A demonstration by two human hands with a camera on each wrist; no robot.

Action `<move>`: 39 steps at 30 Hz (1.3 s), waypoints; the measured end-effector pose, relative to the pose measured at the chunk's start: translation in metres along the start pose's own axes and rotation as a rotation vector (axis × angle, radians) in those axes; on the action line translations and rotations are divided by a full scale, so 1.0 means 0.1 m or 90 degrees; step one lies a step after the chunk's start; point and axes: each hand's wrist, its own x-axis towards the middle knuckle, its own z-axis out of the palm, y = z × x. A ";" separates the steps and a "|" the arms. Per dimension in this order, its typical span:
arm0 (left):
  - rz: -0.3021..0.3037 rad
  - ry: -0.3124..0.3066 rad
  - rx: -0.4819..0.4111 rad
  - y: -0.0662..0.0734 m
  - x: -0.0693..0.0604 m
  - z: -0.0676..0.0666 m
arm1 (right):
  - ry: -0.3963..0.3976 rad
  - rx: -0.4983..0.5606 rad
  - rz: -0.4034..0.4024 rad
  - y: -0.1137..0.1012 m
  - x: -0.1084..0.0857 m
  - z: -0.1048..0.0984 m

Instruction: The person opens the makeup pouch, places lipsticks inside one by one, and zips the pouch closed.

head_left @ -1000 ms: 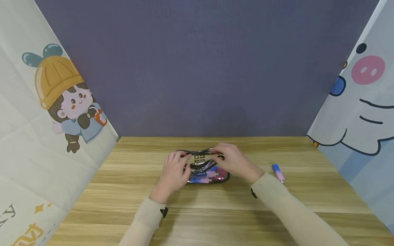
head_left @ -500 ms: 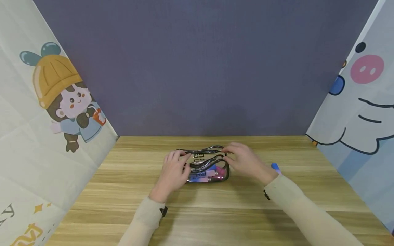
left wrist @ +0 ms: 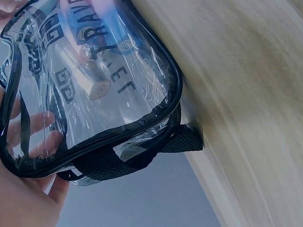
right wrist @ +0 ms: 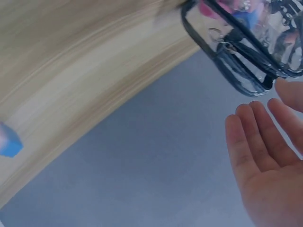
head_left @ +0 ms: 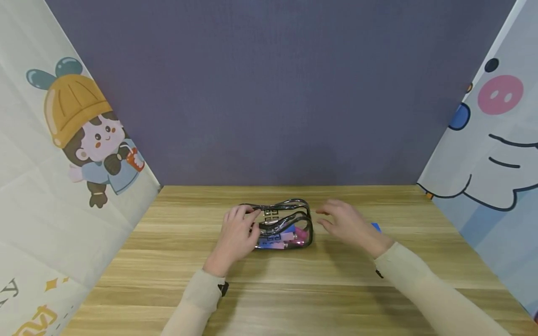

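Observation:
A clear plastic zip pouch [head_left: 300, 231] with black piping stands on the wooden table, its top gaping at the right end. Blue-and-pink sticks [head_left: 273, 244] with silvery ends and a magenta item [head_left: 300, 234] show through its wall. My left hand [head_left: 236, 233] grips the pouch's left end; in the left wrist view, fingers [left wrist: 45, 142] show through the plastic. Just right of the pouch, my right hand [head_left: 349, 226] is apart from it in the head view, fingers extended and holding nothing. Beyond that hand lies another blue-and-pink stick [head_left: 376, 227], mostly hidden by it.
The wooden table [head_left: 277, 298] runs back to a dark grey-blue wall panel [head_left: 286, 93]. Cartoon-printed sheets [head_left: 25, 154] hang at the left and right sides. A black fabric tab [left wrist: 182, 142] sticks out from the pouch's left end.
My right hand has let go of the pouch's top edges and moved right, covering most of the loose stick. The pouch's right end now gapes more visibly. The left hand stays put.

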 end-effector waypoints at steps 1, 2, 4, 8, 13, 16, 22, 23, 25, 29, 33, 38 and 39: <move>0.000 0.000 0.001 0.00 0.00 0.00 | -0.001 -0.006 0.001 0.02 -0.02 0.00; 0.001 -0.001 0.001 0.00 0.00 0.00 | -0.002 -0.012 0.004 0.04 -0.03 0.00; 0.000 -0.004 0.001 0.00 0.00 0.00 | -0.007 -0.021 0.012 0.07 -0.07 0.00; -0.002 -0.010 -0.001 -0.01 0.00 0.00 | -0.023 -0.029 0.033 0.12 -0.15 -0.01; -0.003 -0.011 0.000 -0.01 0.00 0.00 | -0.041 -0.039 0.059 0.16 -0.22 -0.03; -0.004 -0.012 -0.002 -0.01 0.00 0.00 | -0.053 -0.046 0.078 0.19 -0.26 -0.04; -0.006 -0.017 0.000 -0.01 0.01 -0.01 | -0.073 -0.051 0.114 0.29 -0.35 -0.08; -0.006 -0.017 0.000 -0.01 0.01 -0.01 | -0.074 -0.052 0.118 0.31 -0.36 -0.08; -0.005 -0.017 0.002 -0.01 0.01 -0.01 | -0.072 -0.054 0.123 0.35 -0.39 -0.08; -0.008 -0.017 0.007 -0.01 0.01 -0.01 | -0.071 -0.056 0.135 0.44 -0.43 -0.09; -0.010 -0.024 0.009 -0.02 0.01 0.00 | -0.079 -0.063 0.160 0.53 -0.49 -0.09; -0.007 -0.025 0.011 -0.02 0.01 0.00 | -0.089 -0.073 0.193 0.63 -0.54 -0.09; -0.006 -0.025 0.013 -0.02 0.01 0.00 | -0.090 -0.074 0.201 0.65 -0.55 -0.09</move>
